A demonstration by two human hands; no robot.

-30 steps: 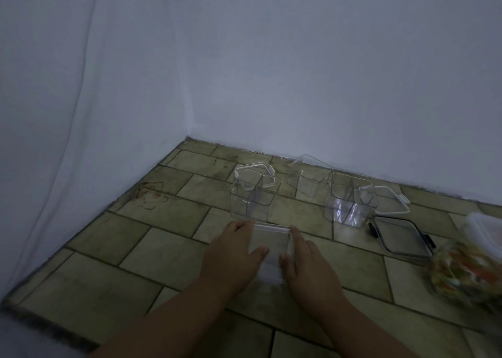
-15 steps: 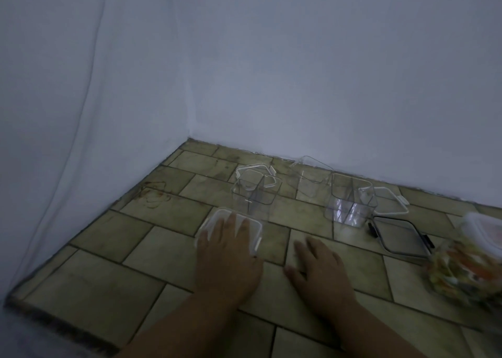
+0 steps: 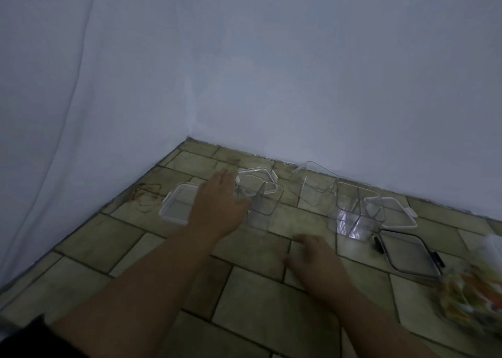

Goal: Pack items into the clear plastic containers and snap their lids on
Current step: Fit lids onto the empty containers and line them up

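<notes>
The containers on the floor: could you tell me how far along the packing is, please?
Done: nothing visibly; three containers stand open and look empty. In hand: nothing gripped; the left hand reaches over a loose lid, the right hand rests on the floor. Left: fill them, perhaps from the colourful jar, and snap lids on.

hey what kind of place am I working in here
Likely a bare room corner at floor level: a worn tiled floor, plain white walls, and clear containers set straight on the tiles.

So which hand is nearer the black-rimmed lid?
Right. The right hand rests on the floor just left of the black-rimmed lid; the left hand is much farther left, by the divided container.
</notes>
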